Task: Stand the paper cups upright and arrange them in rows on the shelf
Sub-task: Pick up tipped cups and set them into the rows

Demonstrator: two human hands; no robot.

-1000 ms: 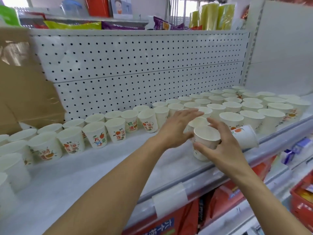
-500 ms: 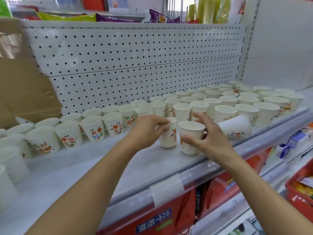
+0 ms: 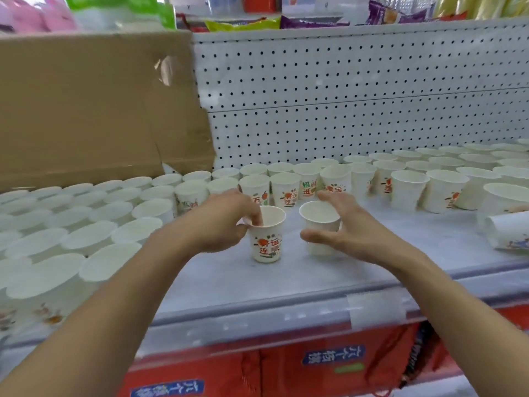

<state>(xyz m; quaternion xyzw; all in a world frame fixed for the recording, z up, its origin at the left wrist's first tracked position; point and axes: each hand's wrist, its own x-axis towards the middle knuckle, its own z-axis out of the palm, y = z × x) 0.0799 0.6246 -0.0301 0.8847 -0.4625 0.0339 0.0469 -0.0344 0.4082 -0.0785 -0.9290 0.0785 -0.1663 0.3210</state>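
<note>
Two white paper cups stand upright side by side on the bare middle of the shelf. My left hand pinches the rim of the left cup, which has red and green print, with fingertips inside it. My right hand holds the right cup between the thumb in front and the fingers behind. Upright cups fill rows at the left, along the back and at the right. One cup lies on its side at the far right.
A brown cardboard box leans behind the left rows. A white pegboard backs the shelf. The shelf's front rail runs under my forearms, with red packages on the level below.
Both hands have moved left along the shelf, each with a cup. The view has swung left, so the cup lying on its side is now at the right edge.
</note>
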